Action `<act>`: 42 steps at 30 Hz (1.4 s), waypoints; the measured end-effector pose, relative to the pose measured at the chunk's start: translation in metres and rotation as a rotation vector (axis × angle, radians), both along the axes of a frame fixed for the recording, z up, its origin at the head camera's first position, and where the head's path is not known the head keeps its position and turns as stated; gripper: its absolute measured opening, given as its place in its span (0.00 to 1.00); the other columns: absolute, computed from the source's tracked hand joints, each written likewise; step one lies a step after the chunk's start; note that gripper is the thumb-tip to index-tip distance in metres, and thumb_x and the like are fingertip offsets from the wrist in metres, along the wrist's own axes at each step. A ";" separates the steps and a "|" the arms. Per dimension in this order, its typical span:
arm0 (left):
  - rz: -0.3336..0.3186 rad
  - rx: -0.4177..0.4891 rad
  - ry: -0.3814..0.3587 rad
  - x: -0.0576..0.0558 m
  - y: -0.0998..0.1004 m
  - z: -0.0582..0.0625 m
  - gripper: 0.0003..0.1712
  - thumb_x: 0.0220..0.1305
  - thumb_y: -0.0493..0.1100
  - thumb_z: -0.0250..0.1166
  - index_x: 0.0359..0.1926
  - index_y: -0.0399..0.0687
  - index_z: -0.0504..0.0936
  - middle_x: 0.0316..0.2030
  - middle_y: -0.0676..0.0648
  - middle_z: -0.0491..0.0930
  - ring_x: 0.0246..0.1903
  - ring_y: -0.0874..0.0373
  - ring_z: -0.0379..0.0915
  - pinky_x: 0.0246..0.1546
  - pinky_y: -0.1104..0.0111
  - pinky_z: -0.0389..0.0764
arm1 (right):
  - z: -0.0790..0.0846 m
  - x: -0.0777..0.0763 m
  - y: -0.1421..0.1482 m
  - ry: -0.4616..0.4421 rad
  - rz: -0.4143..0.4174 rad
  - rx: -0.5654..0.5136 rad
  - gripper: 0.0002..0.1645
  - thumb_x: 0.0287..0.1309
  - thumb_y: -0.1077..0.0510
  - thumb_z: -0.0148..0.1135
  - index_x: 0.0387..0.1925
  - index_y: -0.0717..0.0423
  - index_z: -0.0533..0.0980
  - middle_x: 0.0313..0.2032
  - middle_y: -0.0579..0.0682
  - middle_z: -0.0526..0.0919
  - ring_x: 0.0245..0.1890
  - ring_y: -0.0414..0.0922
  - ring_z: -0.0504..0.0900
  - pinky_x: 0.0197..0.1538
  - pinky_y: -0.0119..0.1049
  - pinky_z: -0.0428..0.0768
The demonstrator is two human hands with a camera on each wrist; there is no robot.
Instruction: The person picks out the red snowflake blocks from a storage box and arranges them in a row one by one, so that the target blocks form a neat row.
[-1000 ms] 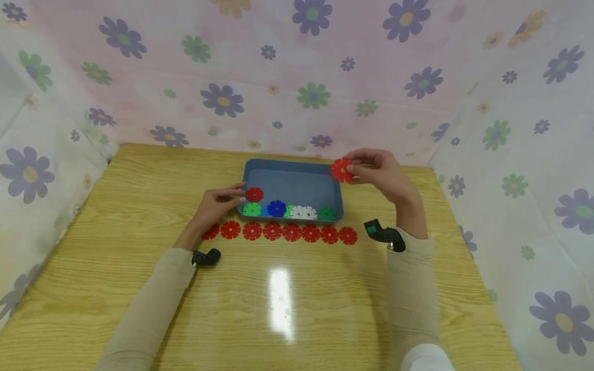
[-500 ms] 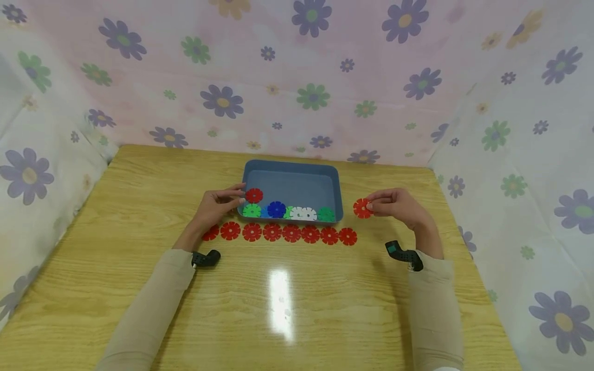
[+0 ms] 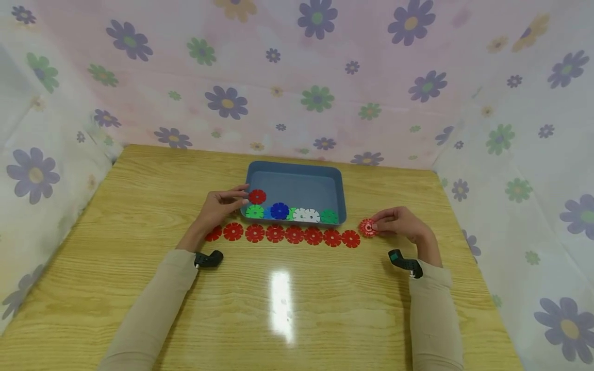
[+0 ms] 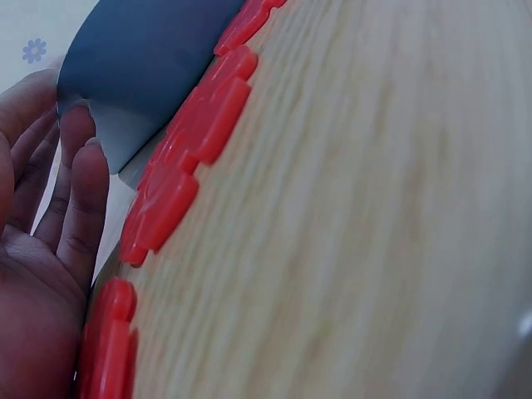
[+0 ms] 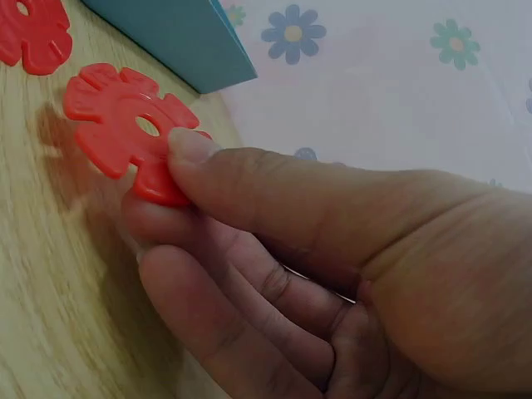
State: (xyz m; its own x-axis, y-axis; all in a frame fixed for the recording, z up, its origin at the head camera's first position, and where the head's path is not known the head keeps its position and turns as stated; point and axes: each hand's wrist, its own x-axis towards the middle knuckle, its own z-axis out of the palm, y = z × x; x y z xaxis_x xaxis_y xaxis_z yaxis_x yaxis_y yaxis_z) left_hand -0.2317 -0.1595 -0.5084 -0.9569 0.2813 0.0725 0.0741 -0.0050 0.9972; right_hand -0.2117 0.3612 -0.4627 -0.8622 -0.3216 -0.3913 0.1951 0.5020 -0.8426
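In the head view, my right hand (image 3: 400, 223) pinches a red flower-shaped plastic disc (image 3: 368, 228) between thumb and fingers. This disc (image 5: 125, 133) is tilted a little above the table in the right wrist view, with a shadow beneath it. To its left, several similar red discs (image 3: 294, 234) lie in a row along the front of a blue-grey tray (image 3: 297, 166). My left hand (image 3: 217, 210) is at the tray's left end, its fingers loosely extended against the rim. The left wrist view shows these fingertips (image 4: 87, 154) by the tray wall (image 4: 145, 62).
Inside the tray lie a red disc (image 3: 257, 196), a dark blue disc (image 3: 279, 211), white discs (image 3: 306, 215) and green discs (image 3: 329, 216). The wooden table (image 3: 325, 309) meets a flower-patterned cloth (image 3: 287, 118) behind and at both sides.
My right hand has carried the red disc from above the tray's right rim, rightward and down toward the row's right end. The left hand stays at the tray's left end.
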 end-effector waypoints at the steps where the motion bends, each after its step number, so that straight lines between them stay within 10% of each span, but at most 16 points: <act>1: 0.000 0.001 0.000 0.000 0.000 0.000 0.21 0.69 0.36 0.67 0.57 0.23 0.80 0.69 0.38 0.71 0.63 0.59 0.75 0.30 0.76 0.76 | -0.001 0.001 0.001 -0.002 0.004 0.002 0.24 0.68 0.61 0.65 0.57 0.76 0.75 0.40 0.48 0.89 0.38 0.40 0.89 0.45 0.38 0.87; 42: -0.003 -0.001 0.020 0.000 -0.001 -0.002 0.21 0.70 0.38 0.67 0.57 0.25 0.80 0.69 0.38 0.72 0.53 0.64 0.80 0.28 0.74 0.76 | -0.018 0.010 0.011 0.070 0.063 0.088 0.19 0.59 0.59 0.73 0.46 0.71 0.82 0.34 0.54 0.90 0.31 0.41 0.86 0.36 0.33 0.83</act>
